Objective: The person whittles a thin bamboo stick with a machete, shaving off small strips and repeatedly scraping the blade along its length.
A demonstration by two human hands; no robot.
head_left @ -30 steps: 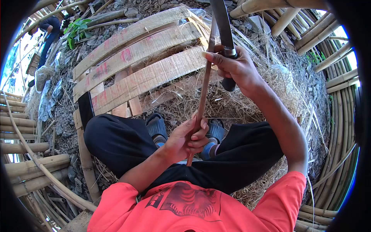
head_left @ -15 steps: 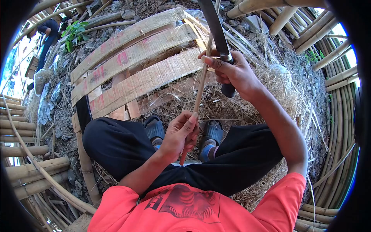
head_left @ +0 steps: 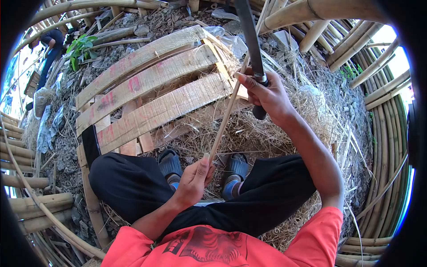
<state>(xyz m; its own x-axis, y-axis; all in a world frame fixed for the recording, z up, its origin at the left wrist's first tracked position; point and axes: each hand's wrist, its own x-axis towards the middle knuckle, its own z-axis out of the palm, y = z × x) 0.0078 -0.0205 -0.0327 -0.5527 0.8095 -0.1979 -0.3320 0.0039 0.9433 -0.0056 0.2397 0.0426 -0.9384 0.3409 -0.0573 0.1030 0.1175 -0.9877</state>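
My right hand (head_left: 270,95) grips the dark handle of a long-bladed knife (head_left: 250,38), its blade pointing up and away from me. The thumb of that hand also presses on a thin bamboo strip (head_left: 226,118), which runs beside the blade. Lower down, my left hand (head_left: 195,180) pinches the near end of the strip between thumb and fingers, above my lap. The strip slants between the two hands, over the gap between my sandalled feet (head_left: 235,167). Its far end lies partly behind the blade.
A slatted wooden pallet (head_left: 155,109) lies ahead to the left, with a flat black object (head_left: 91,144) at its near corner. Pale shavings (head_left: 298,133) cover the ground. Bamboo poles (head_left: 389,129) stand at the right; others (head_left: 40,202) lie left. Another person (head_left: 49,49) is at far left.
My left hand is lower and closer to my body, now at the strip's near end; the tip that stuck out below it no longer shows. My right hand keeps its hold. The view shifted slightly.
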